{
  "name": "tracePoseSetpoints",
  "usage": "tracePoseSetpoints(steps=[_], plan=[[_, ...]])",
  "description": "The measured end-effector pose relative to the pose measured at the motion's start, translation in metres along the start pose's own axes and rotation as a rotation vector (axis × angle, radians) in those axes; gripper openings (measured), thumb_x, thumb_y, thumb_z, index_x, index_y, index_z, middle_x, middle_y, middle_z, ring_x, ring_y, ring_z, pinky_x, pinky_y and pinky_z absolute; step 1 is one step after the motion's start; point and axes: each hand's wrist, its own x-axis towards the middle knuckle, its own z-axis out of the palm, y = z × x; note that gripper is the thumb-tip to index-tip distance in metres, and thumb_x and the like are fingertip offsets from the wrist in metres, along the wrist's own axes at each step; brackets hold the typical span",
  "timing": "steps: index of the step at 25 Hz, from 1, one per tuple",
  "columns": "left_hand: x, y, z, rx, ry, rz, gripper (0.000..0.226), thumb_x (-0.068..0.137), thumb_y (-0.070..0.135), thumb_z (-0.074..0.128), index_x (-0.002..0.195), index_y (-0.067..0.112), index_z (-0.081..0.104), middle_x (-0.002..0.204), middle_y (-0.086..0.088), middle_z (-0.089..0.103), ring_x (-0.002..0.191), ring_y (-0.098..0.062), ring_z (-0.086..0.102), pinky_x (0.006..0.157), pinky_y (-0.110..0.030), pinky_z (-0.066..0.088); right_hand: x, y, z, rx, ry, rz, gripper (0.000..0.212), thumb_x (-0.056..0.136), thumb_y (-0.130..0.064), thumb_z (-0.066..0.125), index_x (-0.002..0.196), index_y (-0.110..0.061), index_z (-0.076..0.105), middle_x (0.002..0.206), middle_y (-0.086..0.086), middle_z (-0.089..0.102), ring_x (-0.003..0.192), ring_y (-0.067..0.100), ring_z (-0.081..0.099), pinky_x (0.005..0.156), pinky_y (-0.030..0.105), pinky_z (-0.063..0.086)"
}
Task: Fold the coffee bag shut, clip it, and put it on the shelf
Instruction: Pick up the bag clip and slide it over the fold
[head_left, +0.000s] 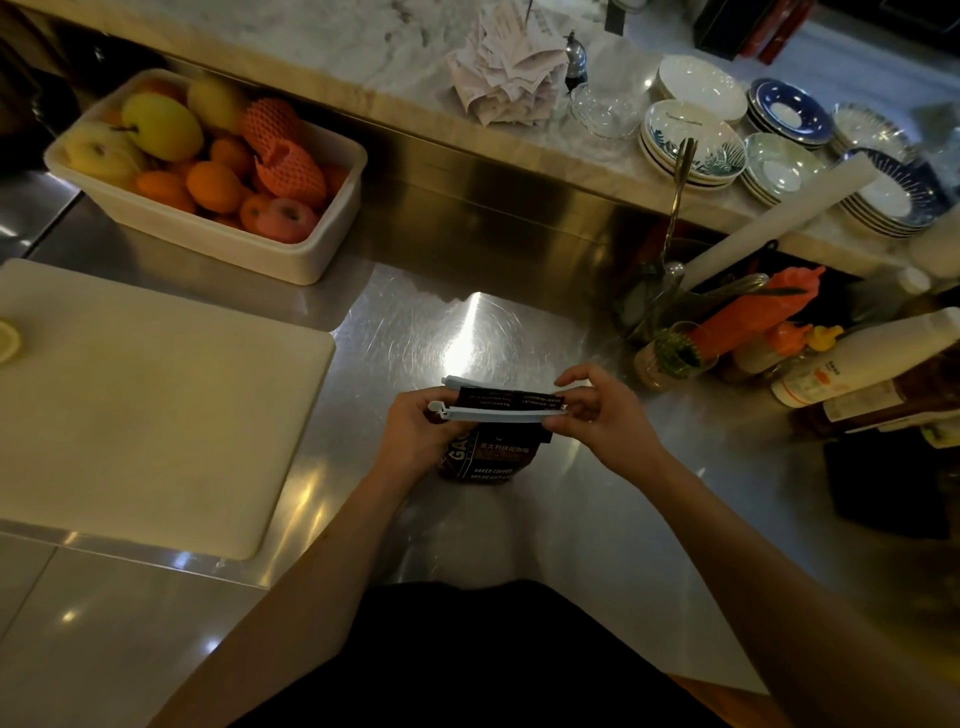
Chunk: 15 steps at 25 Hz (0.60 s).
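A dark coffee bag (491, 457) with white lettering stands upright on the steel counter (519, 519), its top folded over. A long pale blue clip (498, 414) lies across the fold, one arm in front of it and one behind. My left hand (415, 431) grips the hinged left end of the clip and the bag's upper left side. My right hand (597, 410) pinches the clip's right end between thumb and fingers. The raised marble shelf (363, 47) runs along the back of the counter.
A white cutting board (156, 405) lies to the left. A tub of fruit (208, 166) sits at the back left. Bottles and a utensil pot (753, 332) crowd the right. Stacked plates (727, 140), a glass bowl and receipts occupy the shelf.
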Motion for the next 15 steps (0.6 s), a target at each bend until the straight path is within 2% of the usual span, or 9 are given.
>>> tracePoseSetpoints(steps=[4, 8, 12, 15], plan=[[0.002, -0.001, -0.001, 0.017, 0.061, -0.004, 0.032, 0.071, 0.008, 0.082, 0.101, 0.011, 0.069, 0.092, -0.001, 0.074, 0.082, -0.007, 0.072, 0.073, -0.021, 0.058, 0.003, -0.001, 0.004, -0.009, 0.008, -0.006, 0.033, 0.074, -0.012, 0.079, 0.102, -0.016, 0.061, 0.087, 0.005, 0.075, 0.073, 0.022, 0.068, 0.069, 0.018, 0.054], [0.004, 0.0, 0.001, 0.004, 0.061, 0.008, 0.03, 0.072, 0.011, 0.083, 0.099, 0.01, 0.069, 0.09, -0.002, 0.074, 0.082, -0.01, 0.072, 0.074, -0.024, 0.059, 0.005, -0.002, 0.008, -0.02, 0.054, -0.01, 0.03, 0.074, -0.012, 0.079, 0.1, -0.014, 0.064, 0.088, 0.004, 0.075, 0.076, 0.023, 0.068, 0.069, 0.013, 0.052], [0.004, 0.002, 0.001, -0.061, 0.042, 0.012, 0.031, 0.071, 0.01, 0.083, 0.098, 0.005, 0.067, 0.086, -0.003, 0.073, 0.079, -0.008, 0.072, 0.072, -0.02, 0.057, 0.005, -0.006, 0.011, -0.048, 0.077, -0.011, 0.03, 0.073, -0.011, 0.08, 0.097, -0.017, 0.064, 0.086, -0.005, 0.07, 0.065, 0.01, 0.06, 0.064, 0.009, 0.049], [0.005, -0.001, 0.0, -0.05, 0.04, 0.011, 0.031, 0.072, 0.014, 0.083, 0.097, 0.008, 0.067, 0.089, -0.005, 0.074, 0.083, -0.014, 0.073, 0.076, -0.029, 0.059, 0.011, -0.009, 0.009, -0.128, 0.048, -0.012, 0.03, 0.07, -0.014, 0.082, 0.095, -0.02, 0.065, 0.085, -0.006, 0.072, 0.059, 0.006, 0.055, 0.061, 0.009, 0.047]])
